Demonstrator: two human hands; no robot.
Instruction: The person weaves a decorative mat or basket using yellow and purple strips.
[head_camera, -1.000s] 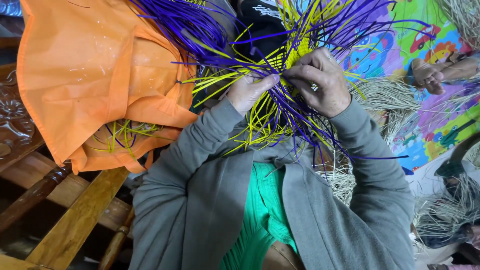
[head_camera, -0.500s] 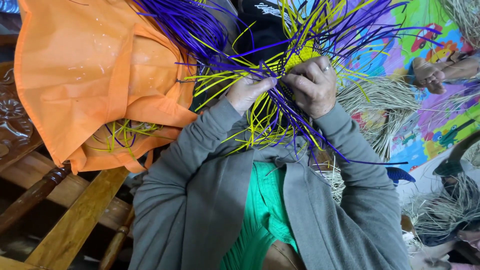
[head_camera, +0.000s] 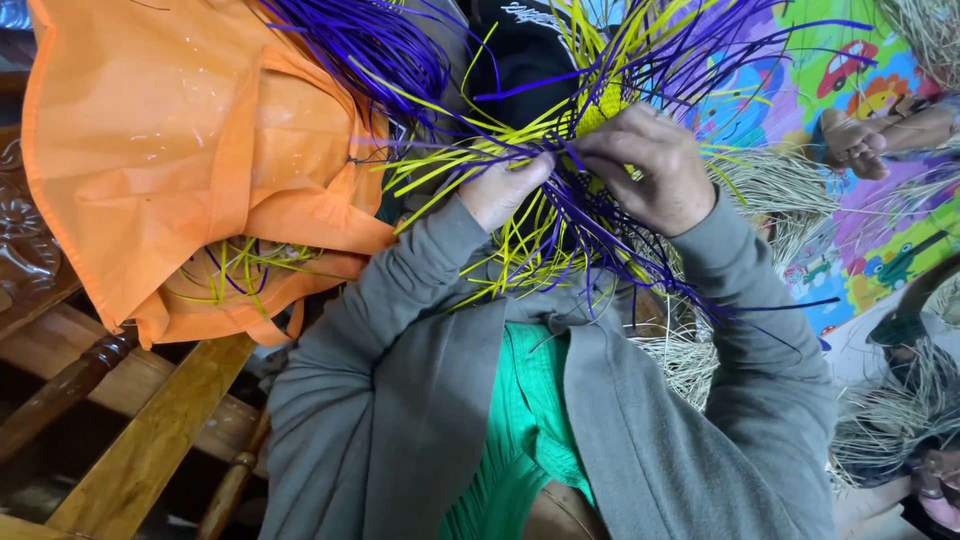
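Hands meet at one bundle of purple and yellow strands (head_camera: 560, 215). Left hand (head_camera: 505, 190) fingers pinch strands closed; right hand (head_camera: 645, 165) fingers curl shut around the woven yellow core (partly hidden). Loose strand ends fan out above and below the fingers. Orange bag (head_camera: 190, 150) lies left of left fingers, colourful mat (head_camera: 800, 90) right of right fingers.

Glossy plastic weaving strips (head_camera: 560, 215), shiny orange synthetic bag (head_camera: 190, 150), varnished wooden chair (head_camera: 150, 440), matt knitted cardigan (head_camera: 400, 400)

hands: 2 (head_camera: 505, 190) (head_camera: 645, 165) | orange bag: 1 (head_camera: 200, 150) | strand colours: 2 (purple, yellow)
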